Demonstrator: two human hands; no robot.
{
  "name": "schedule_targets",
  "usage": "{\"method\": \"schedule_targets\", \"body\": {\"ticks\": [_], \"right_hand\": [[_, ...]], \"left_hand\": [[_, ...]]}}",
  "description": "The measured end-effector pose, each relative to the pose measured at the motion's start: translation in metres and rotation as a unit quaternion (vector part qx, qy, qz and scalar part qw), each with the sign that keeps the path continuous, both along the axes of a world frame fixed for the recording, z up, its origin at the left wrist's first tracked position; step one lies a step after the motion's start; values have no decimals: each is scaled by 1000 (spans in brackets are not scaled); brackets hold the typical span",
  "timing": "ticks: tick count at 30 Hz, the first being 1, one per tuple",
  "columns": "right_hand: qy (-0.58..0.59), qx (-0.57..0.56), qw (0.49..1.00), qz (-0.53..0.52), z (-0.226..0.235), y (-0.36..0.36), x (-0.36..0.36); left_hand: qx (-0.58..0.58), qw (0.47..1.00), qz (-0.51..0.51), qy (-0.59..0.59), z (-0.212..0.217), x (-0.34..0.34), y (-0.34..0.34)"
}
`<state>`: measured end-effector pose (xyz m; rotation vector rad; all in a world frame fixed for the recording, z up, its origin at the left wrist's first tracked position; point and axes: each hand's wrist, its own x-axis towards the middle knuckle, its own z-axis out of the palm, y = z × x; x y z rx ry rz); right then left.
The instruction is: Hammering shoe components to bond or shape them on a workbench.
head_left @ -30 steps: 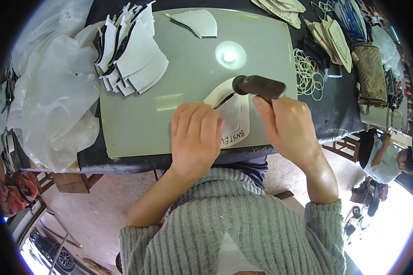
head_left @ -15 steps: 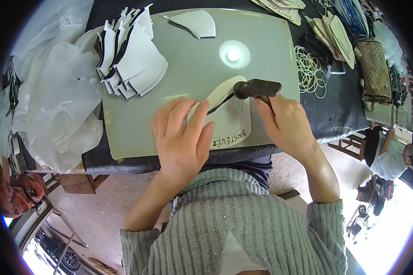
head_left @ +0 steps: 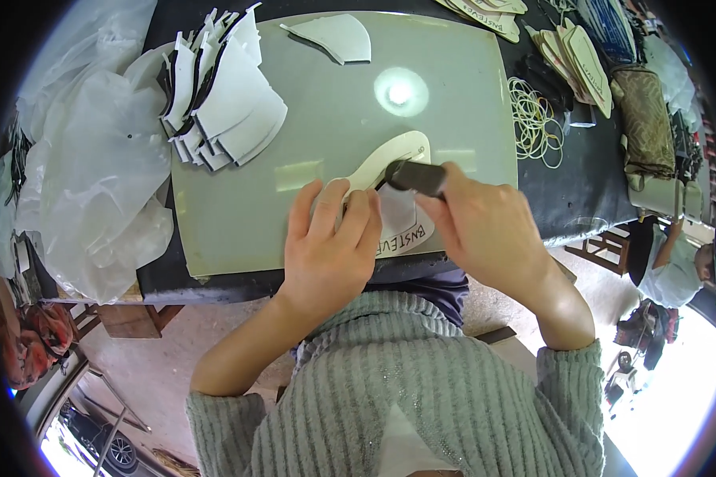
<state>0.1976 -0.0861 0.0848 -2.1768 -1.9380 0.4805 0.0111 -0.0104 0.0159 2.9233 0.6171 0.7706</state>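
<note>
In my right hand (head_left: 497,230) is a hammer (head_left: 422,178) with a dark head, its handle mostly hidden by my fingers. The head is over a cream card template (head_left: 402,149) with lettering along its near edge, and I cannot tell whether it touches. Within the template's cut-out is a pale panel (head_left: 398,208), with a dark strip along its upper edge partly hidden by the hammer. My left hand (head_left: 332,238) is palm down with extended fingers over the left part of template and panel, covering it.
A greenish-grey board (head_left: 239,230) lies on the black table (head_left: 577,203). White curved pieces with black edges (head_left: 239,103) are stacked at left beside clear plastic sheeting (head_left: 95,175); one white piece (head_left: 338,36) lies far. Rubber bands (head_left: 535,119) and templates (head_left: 582,71) are at right.
The hammer has moved left and nearer to me, along the dark strip. My left hand has shifted right, its fingers now closer together over the template.
</note>
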Motion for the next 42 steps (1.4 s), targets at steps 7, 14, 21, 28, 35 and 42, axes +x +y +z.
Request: {"method": "schedule_targets", "body": {"ticks": [7,14,21,28,35,42], "right_hand": [[14,3,1000,-2,-17,4,7],[3,-20,1000,-7,-12,10,12],[19,-61,997,-46,-13,0,3],[9,18,1000,12,-5,1,-6],[2,21,999,28,2,10,-4],[20,14,1000,7,2,10,-4]], "left_hand": [[-23,1000,-10,2,-1,3,3],[-16,1000,-9,-11,0,8,13],[-159,980,7,-116,-4,-7,6],[-33,996,4,-80,3,-4,0],[-30,996,13,-88,0,0,2],[-27,995,19,-89,-2,-5,1]]}}
